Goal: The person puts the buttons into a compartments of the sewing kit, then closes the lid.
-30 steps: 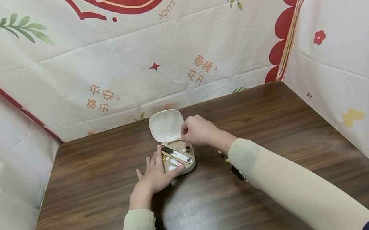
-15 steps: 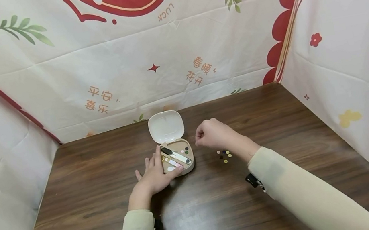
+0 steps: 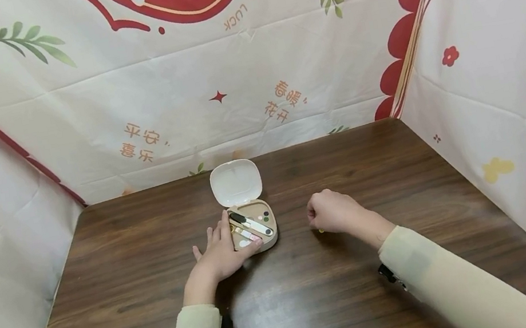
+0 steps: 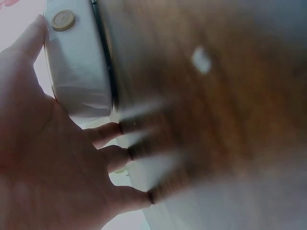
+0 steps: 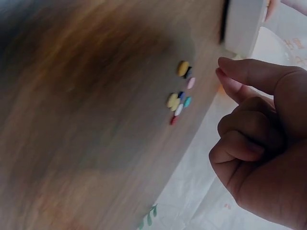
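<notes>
A small white case [image 3: 272, 241], like a sewing kit, sits on the table with its lid [image 3: 236, 183] raised. Its beige insert holds a black-and-white tool [image 3: 258, 226] and several small round buttons [image 3: 266, 218]. My left hand [image 3: 217, 255] rests on the case's left side, fingers spread and mostly straight, thumb over the near edge. Right of the case, my right hand [image 3: 336, 211] hovers low over a group of small coloured buttons [image 5: 172, 101]. In the right wrist view its thumb and forefinger tips nearly meet, the other fingers curled in, with nothing visible between them.
The dark wooden table [image 3: 164, 320] is bordered by printed cloth [image 3: 204, 63] at the back and on both sides. The raised lid stands near the table's back edge. In the head view, the right hand hides most of the loose buttons.
My right hand has moved from the case's far right compartment rightwards and towards me, over the loose buttons. My left hand stays on the case.
</notes>
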Available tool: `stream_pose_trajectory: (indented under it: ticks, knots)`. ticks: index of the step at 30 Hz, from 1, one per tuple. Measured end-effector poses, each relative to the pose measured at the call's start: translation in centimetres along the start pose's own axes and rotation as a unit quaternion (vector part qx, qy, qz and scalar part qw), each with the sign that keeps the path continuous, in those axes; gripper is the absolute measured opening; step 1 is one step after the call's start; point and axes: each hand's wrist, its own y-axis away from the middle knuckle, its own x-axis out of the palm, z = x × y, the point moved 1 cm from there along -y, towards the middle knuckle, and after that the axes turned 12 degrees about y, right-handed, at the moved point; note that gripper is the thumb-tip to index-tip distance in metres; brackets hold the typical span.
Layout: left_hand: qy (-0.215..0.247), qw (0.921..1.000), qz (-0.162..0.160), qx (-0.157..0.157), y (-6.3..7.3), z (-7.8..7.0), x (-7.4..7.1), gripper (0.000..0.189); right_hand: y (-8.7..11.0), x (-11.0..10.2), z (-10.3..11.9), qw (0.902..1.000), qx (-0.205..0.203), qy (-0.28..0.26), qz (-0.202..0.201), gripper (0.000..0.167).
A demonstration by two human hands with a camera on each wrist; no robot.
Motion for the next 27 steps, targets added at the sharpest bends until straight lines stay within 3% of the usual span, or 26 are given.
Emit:
stream_pose_trajectory:
  ticks: [6,20,27]
  knots:
    - [-0.001,1.0000,-0.001,0.000,0.2,0.1,0.3,0.121,0.4,0.6,-0.8,0.9997,0.000,0.025,0.001,0.039]
    - [0.002,1.0000,0.003,0.001,0.4,-0.1,0.2,0.120,0.5,1.4,-1.9,0.9995,0.008,0.032,0.002,0.031]
    - [0.000,0.9999,0.011,-0.010,-0.5,0.6,0.5,0.123,0.6,1.5,-1.9,0.9995,0.002,0.032,-0.001,0.035]
